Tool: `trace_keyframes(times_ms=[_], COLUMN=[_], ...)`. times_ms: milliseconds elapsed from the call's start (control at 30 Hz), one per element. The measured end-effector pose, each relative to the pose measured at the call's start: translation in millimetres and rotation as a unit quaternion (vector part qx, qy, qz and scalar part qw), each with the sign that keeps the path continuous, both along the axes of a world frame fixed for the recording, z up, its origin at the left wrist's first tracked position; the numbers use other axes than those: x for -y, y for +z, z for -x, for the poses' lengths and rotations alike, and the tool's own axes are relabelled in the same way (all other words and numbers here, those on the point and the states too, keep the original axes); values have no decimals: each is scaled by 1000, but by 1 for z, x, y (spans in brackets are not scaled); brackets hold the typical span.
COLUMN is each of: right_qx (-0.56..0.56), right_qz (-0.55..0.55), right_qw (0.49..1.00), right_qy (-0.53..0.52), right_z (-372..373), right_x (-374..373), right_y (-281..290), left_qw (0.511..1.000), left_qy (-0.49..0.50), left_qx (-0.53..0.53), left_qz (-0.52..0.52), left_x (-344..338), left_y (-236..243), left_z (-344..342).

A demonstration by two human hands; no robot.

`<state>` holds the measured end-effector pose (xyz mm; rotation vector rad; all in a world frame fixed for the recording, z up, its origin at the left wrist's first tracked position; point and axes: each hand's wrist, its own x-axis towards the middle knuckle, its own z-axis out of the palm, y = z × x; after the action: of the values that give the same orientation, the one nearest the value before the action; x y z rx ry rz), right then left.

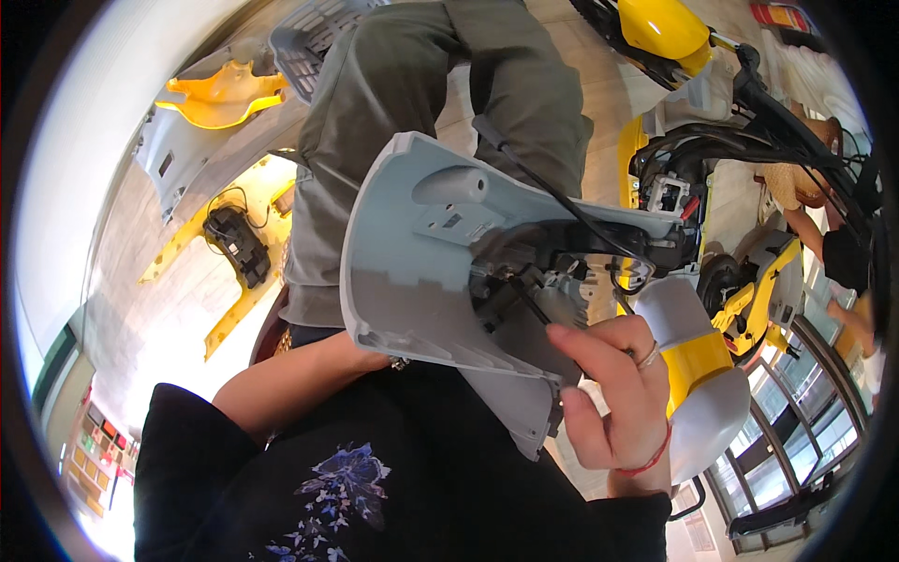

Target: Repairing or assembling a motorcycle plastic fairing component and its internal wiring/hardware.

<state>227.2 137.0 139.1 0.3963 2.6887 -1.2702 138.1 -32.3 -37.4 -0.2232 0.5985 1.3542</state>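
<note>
Item one: the grey plastic scooter panel [412, 272], centre of the frame, inner side turned up toward us, showing moulded bosses and a black wiring cluster [543, 272] at its right half. A black cable [552, 187] runs from the panel's upper edge down and right into that cluster.

Item two: our right hand [613, 393], lower right of centre, fingers curled around the panel's lower right edge and gripping it, index finger stretched toward the wiring; a ring and a red wrist cord show on it.

Item three: our left hand, hidden behind the panel's lower left edge; we see only the forearm [290, 379] reaching under it, so we cannot tell its grip.

Item four: another person's grey-green trousers [421, 84], upper centre, behind the panel.

Item five: a yellow and grey scooter [712, 318], right side, partly stripped.

Item six: loose yellow body panels [220, 94] and a black part [239, 245] on the floor, upper left.
</note>
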Motion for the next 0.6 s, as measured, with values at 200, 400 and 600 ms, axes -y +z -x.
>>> trace_keyframes(times_ms=[200, 400, 600], right_qx=[-32, 26, -118], right_qz=[68, -49, -121], right_qw=[997, 998, 972], right_qy=[1, 11, 161], right_z=[-13, -15, 3], right_x=[-7, -14, -18], right_y=[-11, -3, -5], left_qw=[1000, 1000, 1000], left_qy=[-9, -17, -12], left_qx=[-1, 3, 2], left_qz=[4, 0, 6], left_x=[0, -5, -3], left_y=[1, 1, 2], left_z=[-1, -3, -4])
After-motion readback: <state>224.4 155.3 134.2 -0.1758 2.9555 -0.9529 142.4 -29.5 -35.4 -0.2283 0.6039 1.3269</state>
